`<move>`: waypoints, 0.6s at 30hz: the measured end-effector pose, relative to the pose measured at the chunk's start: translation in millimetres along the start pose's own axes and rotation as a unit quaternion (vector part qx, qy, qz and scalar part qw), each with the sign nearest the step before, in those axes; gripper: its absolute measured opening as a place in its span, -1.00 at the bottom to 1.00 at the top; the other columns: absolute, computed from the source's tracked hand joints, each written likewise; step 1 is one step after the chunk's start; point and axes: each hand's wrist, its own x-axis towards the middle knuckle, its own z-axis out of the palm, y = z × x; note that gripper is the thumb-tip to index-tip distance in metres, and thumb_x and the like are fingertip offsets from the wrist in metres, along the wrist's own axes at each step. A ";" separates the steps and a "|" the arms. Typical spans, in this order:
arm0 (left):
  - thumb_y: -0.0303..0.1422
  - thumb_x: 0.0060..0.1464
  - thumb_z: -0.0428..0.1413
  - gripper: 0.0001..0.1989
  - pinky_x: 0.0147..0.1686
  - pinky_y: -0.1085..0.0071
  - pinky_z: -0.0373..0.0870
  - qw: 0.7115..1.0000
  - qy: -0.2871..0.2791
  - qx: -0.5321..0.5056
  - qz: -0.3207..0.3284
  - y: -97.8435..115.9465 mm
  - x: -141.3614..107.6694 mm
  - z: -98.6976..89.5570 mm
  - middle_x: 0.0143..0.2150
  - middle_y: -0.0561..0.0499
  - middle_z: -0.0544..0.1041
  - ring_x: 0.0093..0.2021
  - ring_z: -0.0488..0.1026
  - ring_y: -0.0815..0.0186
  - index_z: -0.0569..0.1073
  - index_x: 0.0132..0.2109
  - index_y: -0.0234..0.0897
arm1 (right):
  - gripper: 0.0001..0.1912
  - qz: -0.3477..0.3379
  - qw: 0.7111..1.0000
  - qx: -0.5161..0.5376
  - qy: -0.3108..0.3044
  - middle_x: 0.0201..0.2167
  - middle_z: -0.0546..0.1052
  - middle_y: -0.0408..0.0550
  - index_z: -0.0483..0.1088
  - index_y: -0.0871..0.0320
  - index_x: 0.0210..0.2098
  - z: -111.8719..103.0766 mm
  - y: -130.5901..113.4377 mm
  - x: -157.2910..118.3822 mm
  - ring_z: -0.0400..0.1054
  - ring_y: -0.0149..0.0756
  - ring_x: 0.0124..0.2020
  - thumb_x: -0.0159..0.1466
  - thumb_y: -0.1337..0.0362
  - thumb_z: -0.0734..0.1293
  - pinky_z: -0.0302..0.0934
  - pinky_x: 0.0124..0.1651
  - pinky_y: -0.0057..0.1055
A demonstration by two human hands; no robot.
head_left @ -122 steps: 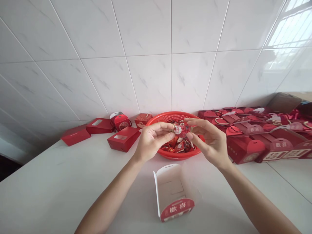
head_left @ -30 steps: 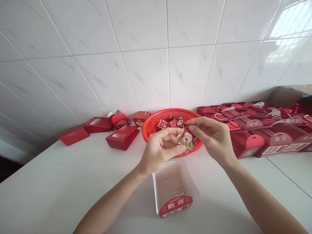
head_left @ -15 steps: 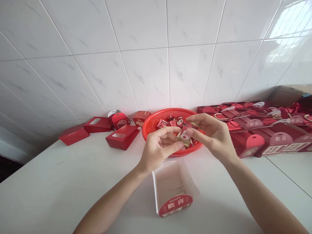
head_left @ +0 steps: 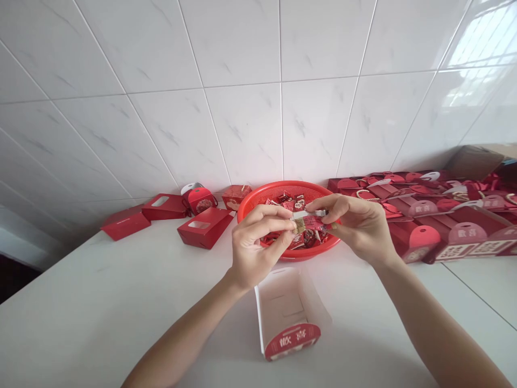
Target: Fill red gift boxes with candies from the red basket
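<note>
Above the basket, both hands pinch small wrapped candies in red, gold and white wrappers. My left hand is closed on their gold ends with thumb and fingertips. From the other side, my right hand grips them, its fingers partly covering the wrappers. How many candies are held I cannot tell. The red plastic basket beneath contains more wrapped candies. Nearer to me, an open-topped paper box with a white inside and a red front flap stands on the table.
Several red boxes, among them a box with a window, stand on the left by the tiled wall. Rows of dark red gift boxes fill the right side. A brown carton is behind them. The white tabletop has a seam at right.
The candies have turned between my hands, from a gold wrapper facing me to stacked edges. My left hand has closed its fingertips on them. The paper box stays in place.
</note>
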 end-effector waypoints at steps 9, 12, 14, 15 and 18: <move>-0.57 0.14 0.22 -0.82 -0.29 0.46 0.62 0.993 0.001 0.063 0.096 -0.4 -1.1 1.8 -0.12 0.00 0.62 -0.16 0.61 0.32 0.61 -0.24 -0.18 | -0.81 -0.013 1.000 0.001 0.021 -0.21 0.69 -0.02 0.50 0.07 -0.52 -0.1 1.8 -0.1 0.60 -0.13 -0.17 0.20 0.27 0.50 0.52 -0.14 -0.19; -0.62 0.11 0.22 -0.79 -0.32 0.51 0.60 0.992 0.000 0.064 0.104 0.0 -0.6 2.2 -0.11 0.00 0.61 -0.15 0.60 0.34 0.60 -0.24 -0.20 | -0.83 -0.031 0.999 0.008 0.022 -0.20 0.69 -0.03 0.52 0.07 -0.50 0.1 1.3 -0.3 0.60 -0.14 -0.15 0.22 0.34 0.47 0.52 -0.13 -0.19; -0.64 0.11 0.22 -0.79 -0.32 0.52 0.59 0.992 -0.001 0.069 0.108 0.1 -0.3 2.3 -0.12 0.00 0.60 -0.15 0.60 0.35 0.59 -0.24 -0.21 | -0.83 -0.039 0.999 0.009 0.021 -0.19 0.69 -0.05 0.52 0.06 -0.50 0.3 1.2 -0.6 0.59 -0.15 -0.14 0.23 0.36 0.46 0.51 -0.13 -0.21; -0.64 0.11 0.22 -0.79 -0.32 0.52 0.59 0.991 -0.001 0.071 0.111 0.0 -0.3 2.3 -0.12 0.00 0.60 -0.16 0.60 0.35 0.59 -0.24 -0.21 | -0.82 -0.040 0.999 0.007 0.022 -0.19 0.69 -0.05 0.52 0.06 -0.50 0.4 1.2 -0.7 0.59 -0.15 -0.14 0.23 0.36 0.46 0.51 -0.13 -0.21; -0.61 0.13 0.22 -0.81 -0.33 0.50 0.60 0.990 0.001 0.081 0.113 -0.7 -0.5 2.1 -0.12 0.00 0.61 -0.16 0.60 0.34 0.59 -0.25 -0.20 | -0.80 -0.029 0.999 -0.007 0.027 -0.20 0.69 -0.02 0.48 0.07 -0.52 0.9 0.6 -1.3 0.59 -0.13 -0.15 0.23 0.29 0.46 0.50 -0.15 -0.19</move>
